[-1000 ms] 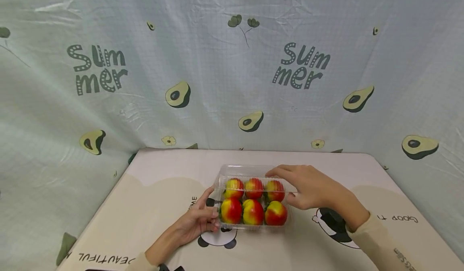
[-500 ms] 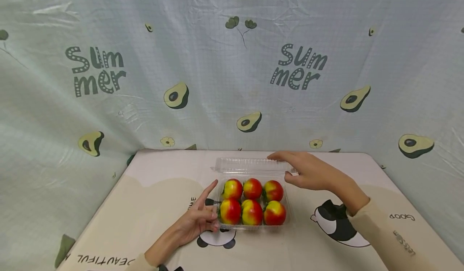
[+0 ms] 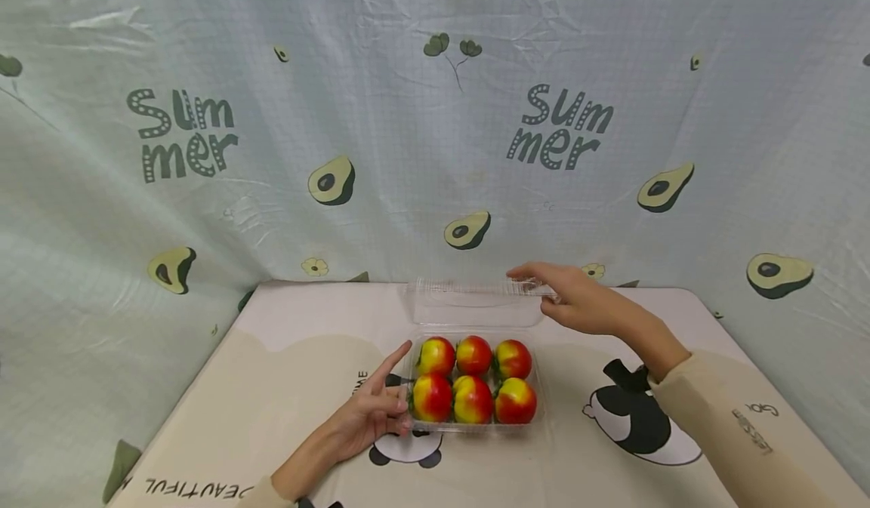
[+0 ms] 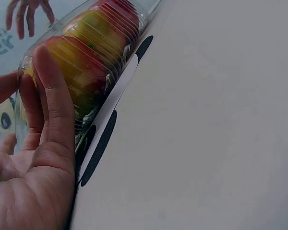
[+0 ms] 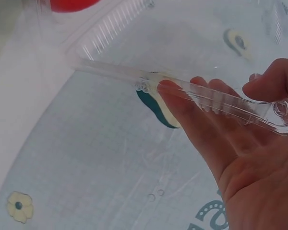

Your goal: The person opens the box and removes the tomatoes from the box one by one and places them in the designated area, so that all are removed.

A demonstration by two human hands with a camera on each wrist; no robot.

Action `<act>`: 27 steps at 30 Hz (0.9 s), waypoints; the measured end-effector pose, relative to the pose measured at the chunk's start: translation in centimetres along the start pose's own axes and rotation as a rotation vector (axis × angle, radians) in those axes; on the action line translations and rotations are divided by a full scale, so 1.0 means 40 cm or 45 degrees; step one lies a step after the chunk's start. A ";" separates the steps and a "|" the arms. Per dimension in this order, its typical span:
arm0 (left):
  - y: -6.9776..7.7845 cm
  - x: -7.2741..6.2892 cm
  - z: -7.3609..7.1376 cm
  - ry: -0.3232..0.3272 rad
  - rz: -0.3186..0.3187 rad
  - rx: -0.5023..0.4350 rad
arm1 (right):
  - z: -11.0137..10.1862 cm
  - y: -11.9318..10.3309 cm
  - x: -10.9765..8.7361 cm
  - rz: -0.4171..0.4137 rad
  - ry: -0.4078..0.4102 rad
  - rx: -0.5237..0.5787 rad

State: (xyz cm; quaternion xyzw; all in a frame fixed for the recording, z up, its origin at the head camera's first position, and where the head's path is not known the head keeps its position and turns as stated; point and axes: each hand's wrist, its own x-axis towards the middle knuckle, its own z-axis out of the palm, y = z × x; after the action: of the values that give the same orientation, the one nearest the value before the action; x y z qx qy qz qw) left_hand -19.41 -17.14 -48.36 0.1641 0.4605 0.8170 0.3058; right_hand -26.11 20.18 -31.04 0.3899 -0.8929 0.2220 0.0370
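Note:
A clear plastic clamshell container (image 3: 476, 426) stands on the table, holding several red-and-yellow fruits (image 3: 473, 400) in two rows. Their exact kind is unclear. At its left end, my left hand (image 3: 360, 417) grips the wall near the front corner, the index finger pointing along the side. In the left wrist view, fingers (image 4: 57, 105) lie against the ribbed outer wall and the thumb meets the rim. The hinged lid (image 3: 476, 310) is raised at the back, tilted up from the tray. My right hand (image 3: 581, 297) pinches the lid's right end between thumb and fingers, seen closely on the lid's edge (image 5: 120, 72).
A light cloth with panda prints (image 3: 642, 421) covers the table (image 3: 272, 387). Behind it hangs a pale curtain (image 3: 394, 115) with avocado and lettering prints; another curtain side hangs at the left.
My right hand has moved up and back, swinging the lid from low over the rear fruits to raised behind them. My left hand stays at the container's left end.

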 end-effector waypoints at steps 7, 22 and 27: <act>-0.001 -0.003 0.001 0.008 -0.012 0.020 | -0.004 0.021 0.016 0.007 0.062 0.036; -0.001 0.001 0.001 0.027 -0.015 0.033 | 0.000 0.078 0.045 0.075 0.095 0.242; -0.001 0.001 0.000 0.028 -0.016 0.032 | 0.001 0.089 0.051 0.091 0.116 0.284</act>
State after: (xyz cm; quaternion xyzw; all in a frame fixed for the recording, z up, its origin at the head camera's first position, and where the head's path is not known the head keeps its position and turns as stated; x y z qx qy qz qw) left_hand -19.43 -17.09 -48.40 0.1562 0.4751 0.8109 0.3037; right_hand -30.04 20.89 -31.91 0.3492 -0.8733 0.3386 0.0259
